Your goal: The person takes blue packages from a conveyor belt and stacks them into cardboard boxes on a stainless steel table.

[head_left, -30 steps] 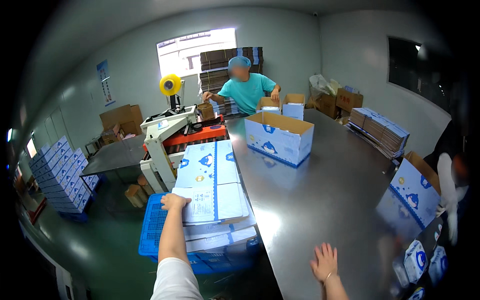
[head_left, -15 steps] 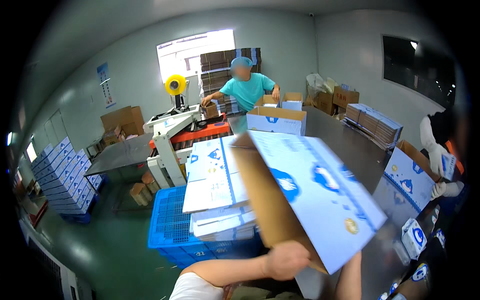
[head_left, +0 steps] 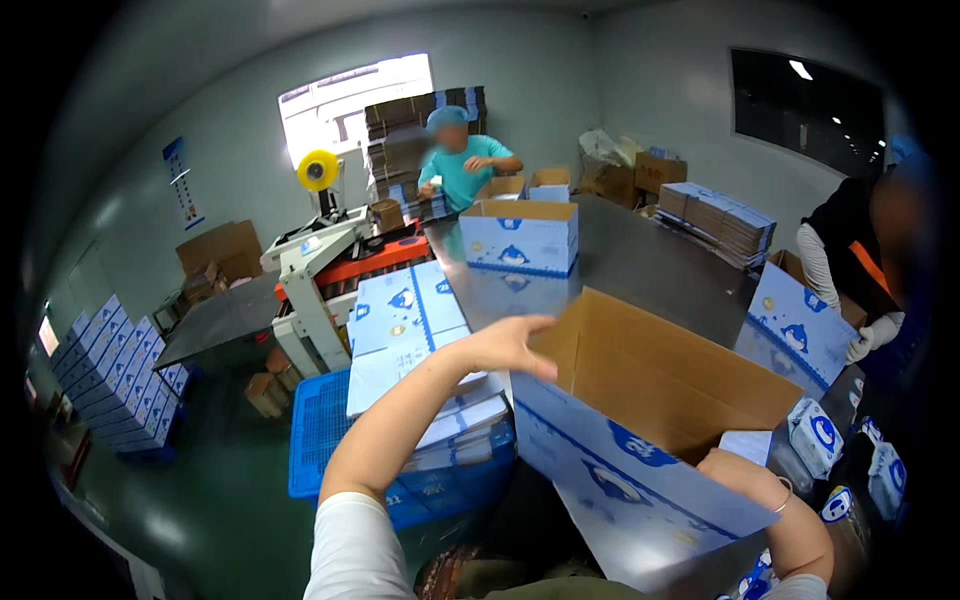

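Note:
A white-and-blue cardboard box (head_left: 640, 480) with a brown inside stands open side up at the table's near edge, a little tilted. My left hand (head_left: 512, 348) is at its far left corner, thumb and fingers spread apart, with nothing between them. At the near right part of the rim, my right hand (head_left: 738, 474) bends over the edge and grips the box; its fingertips are partly hidden. Left of the box, flattened white-and-blue cartons (head_left: 410, 315) lie piled on a blue plastic crate (head_left: 318, 435).
Farther along the metal table (head_left: 640, 245) stands another open box (head_left: 520, 240). A tape sealing machine (head_left: 335, 265) is at the left. One co-worker (head_left: 468, 165) stands beyond it; another (head_left: 850, 250) handles a box at the right. Blue-and-white packs (head_left: 815, 435) lie at the near right.
The box has been turned from tipped on its side to opening upward and lowered toward the table. My left hand has left its near edge and moved to its far left corner.

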Available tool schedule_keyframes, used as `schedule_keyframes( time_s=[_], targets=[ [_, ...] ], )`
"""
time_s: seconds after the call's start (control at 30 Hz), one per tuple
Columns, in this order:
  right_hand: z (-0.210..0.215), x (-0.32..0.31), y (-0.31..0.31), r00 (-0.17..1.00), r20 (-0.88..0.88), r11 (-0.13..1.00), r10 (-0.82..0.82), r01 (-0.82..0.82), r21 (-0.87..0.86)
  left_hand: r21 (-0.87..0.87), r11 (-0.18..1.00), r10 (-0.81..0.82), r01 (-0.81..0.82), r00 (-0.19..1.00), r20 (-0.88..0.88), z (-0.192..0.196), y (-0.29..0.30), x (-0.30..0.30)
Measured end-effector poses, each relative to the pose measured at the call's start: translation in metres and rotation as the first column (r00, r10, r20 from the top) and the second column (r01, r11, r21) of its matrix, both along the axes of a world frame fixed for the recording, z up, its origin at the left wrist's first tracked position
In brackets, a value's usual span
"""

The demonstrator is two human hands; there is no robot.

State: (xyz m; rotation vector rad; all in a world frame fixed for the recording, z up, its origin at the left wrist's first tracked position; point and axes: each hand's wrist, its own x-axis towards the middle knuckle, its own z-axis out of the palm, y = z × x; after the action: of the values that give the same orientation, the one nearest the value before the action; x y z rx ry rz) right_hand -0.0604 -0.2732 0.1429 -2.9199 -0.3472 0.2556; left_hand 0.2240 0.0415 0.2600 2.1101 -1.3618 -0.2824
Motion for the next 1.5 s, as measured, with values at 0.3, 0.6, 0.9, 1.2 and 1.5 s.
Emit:
schedule_keyframes(
  time_s=[0.3,0.6,0.9,1.2,1.5],
  targets=[
    [0.081,0.015,-0.026,0.571,0.821,0.999,-0.017,0.038,-0.005,0.665,0.722,-0.211,0.190,0.976,-0.049,-0.005,-0.086,-0.010],
    [0.027,-0.027,0.015,0.936,0.207,0.955,-0.284,0.297,-0.031,-0.476,0.744,0.622,-0.470,0.747,0.234,-0.124,-0.065,-0.022],
    [-0.004,-0.137,-0.014,0.648,0.443,0.752,-0.619,0.328,0.572,-0.406,0.909,-0.174,-0.097,0.797,-0.579,-0.321,-0.089,-0.208],
    [-0.169,-0.069,0.055,0.610,-0.442,-0.154,-0.657,0.466,0.871,-0.172,0.924,-0.317,0.342,0.935,0.157,-0.062,-0.105,-0.140],
    [0.057,0.005,0.088,0.673,0.721,0.976,-0.165,0.217,0.020,0.121,0.943,-0.322,0.308,0.939,0.121,-0.071,-0.090,-0.142]
  ],
)
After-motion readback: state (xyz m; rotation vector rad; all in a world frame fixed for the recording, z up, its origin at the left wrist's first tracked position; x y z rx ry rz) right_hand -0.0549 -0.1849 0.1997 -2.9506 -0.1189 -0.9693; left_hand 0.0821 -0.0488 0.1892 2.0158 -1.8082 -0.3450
